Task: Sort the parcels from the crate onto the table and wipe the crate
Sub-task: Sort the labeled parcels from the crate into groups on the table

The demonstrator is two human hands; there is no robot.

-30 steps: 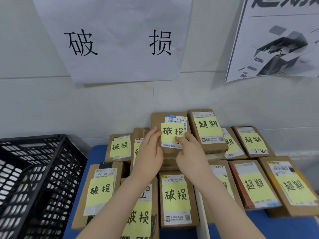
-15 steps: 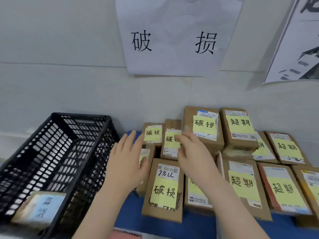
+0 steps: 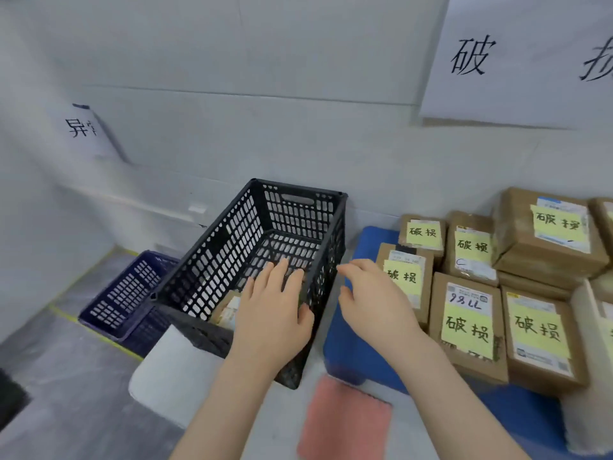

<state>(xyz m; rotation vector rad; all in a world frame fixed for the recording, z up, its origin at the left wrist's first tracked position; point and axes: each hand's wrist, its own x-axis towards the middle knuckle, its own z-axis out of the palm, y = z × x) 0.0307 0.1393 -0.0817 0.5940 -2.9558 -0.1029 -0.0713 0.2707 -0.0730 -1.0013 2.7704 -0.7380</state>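
Crate (image 3: 232,247) stands beside the blue table (image 3: 341,360) with one parcel (image 3: 227,312) in its near end, left hand (image 3: 272,317) spread empty over its rim, right hand (image 3: 371,303) loose and empty just beside the labelled parcels (image 3: 467,327).

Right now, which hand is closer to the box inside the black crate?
Left. The left hand reaches over the crate, right beside the box; the right hand hovers outside the crate.

Left hand (image 3: 272,315): off the parcel stack (image 3: 544,240), now over the black crate (image 3: 232,247). Right hand (image 3: 373,302): withdrawn, now beside its rim.
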